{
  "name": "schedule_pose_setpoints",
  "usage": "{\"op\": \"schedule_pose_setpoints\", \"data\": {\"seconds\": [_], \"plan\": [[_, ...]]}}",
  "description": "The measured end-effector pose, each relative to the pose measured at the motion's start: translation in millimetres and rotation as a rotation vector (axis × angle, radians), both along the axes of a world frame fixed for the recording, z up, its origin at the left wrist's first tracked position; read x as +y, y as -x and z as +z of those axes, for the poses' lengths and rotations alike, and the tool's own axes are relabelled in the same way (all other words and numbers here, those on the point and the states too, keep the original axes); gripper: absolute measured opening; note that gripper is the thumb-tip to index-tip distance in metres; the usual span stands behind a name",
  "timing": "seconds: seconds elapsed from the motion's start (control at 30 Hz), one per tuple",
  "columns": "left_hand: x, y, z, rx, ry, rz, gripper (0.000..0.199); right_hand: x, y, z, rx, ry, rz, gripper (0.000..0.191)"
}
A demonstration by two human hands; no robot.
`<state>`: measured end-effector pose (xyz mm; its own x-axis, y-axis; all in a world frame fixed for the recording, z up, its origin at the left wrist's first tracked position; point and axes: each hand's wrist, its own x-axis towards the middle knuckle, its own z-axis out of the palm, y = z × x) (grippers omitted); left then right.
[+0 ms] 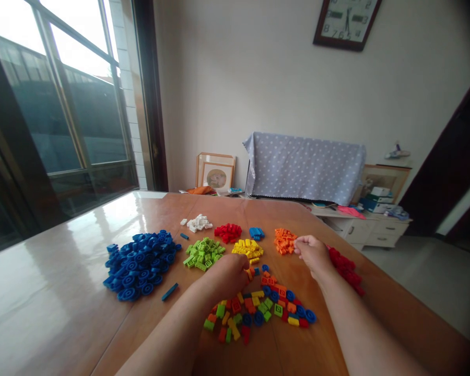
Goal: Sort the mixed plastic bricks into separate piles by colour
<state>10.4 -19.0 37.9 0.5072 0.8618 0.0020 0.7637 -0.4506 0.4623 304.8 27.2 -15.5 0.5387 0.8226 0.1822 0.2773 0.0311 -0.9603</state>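
Bricks (267, 303) on tbl (55, 308), window (88, 112) L

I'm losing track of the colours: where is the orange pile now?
In the head view, the orange pile lies right of centre, just left of the right hand and right of the light-blue pile.

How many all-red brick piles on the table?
2. Small red pile at the back, between the white pile and light-blue pile; other red pile at right, partly hidden by the right forearm.
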Motion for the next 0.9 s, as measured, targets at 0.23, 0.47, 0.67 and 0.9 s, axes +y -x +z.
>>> {"op": "schedule_pose_setpoints", "data": {"seconds": [0.23,0.47,0.67,0.9], "plan": [[-5,0,6.7,0.018,0.013,0.014,0.019,3,-1,-5.3,0.053,0.01,0.044,0.019],[-3,0,3.8,-0.008,0.026,0.024,0.022,-4,8,3.6,-0.022,0.046,0.092,0.022],[-1,-2,-1.5,-0.065,0.019,0.003,0.031,-23,46,11.7,-0.31,0.015,0.48,0.021],[3,-1,-8.1,-0.105,-0.011,-0.013,0.031,-37,71,6.9,-0.456,0.144,0.695,0.021]]}}
